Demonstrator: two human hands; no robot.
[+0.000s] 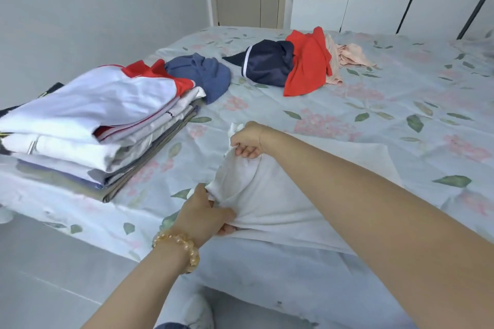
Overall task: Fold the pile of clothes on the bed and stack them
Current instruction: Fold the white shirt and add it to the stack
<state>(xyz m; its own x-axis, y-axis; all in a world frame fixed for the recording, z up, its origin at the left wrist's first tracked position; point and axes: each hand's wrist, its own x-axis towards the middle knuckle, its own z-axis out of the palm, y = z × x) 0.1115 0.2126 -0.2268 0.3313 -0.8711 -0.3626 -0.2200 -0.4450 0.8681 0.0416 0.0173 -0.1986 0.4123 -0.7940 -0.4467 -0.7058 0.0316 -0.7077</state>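
On the floral bed sheet (pixel 387 104), a white garment (pixel 267 195) is pinched along its left edge by left hand (pixel 205 216) and right hand (pixel 247 139), probably for folding toward the folded stack (pixel 93 120) nearby.

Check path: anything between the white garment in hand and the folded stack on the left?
Nothing visible. Both hands, left and right, grip the white cotton garment; only bare floral bedsheet lies between it and the stack of folded clothes.
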